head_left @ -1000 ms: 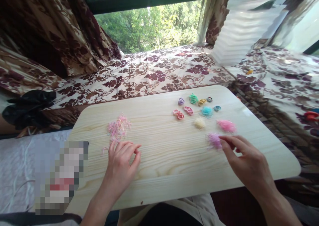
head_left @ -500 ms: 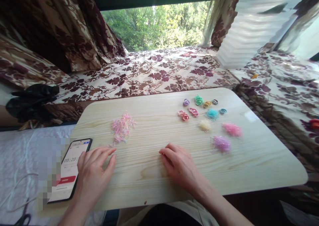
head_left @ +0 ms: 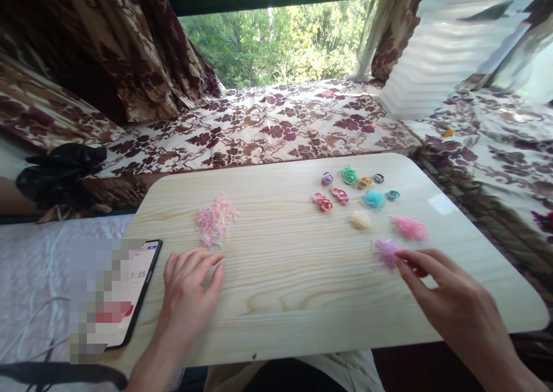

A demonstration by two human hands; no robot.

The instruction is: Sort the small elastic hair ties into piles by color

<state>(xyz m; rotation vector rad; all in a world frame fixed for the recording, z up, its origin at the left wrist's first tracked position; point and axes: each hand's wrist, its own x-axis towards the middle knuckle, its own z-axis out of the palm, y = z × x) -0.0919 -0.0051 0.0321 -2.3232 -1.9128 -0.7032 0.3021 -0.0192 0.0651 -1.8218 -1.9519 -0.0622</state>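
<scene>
My right hand is at the near edge of a loose pile of purple elastic bands, its thumb and forefinger pinched together; anything between the fingertips is too small to make out. My left hand rests over the table's left side, thumb apart from the fingers, holding nothing. Just beyond its fingertips is a mixed pile of pink, white and purple elastic bands. Past the purple pile are a pink pile, a cream pile and a turquoise pile.
Farther back on the wooden table are coiled hair ties: green, yellow, red and purple. A phone showing a timer lies at the left edge. Behind is a ledge with flowered cloth.
My right hand has moved right from the table's middle to the purple pile and is pinching there. My left hand has shifted slightly right, closer to the mixed pile.
</scene>
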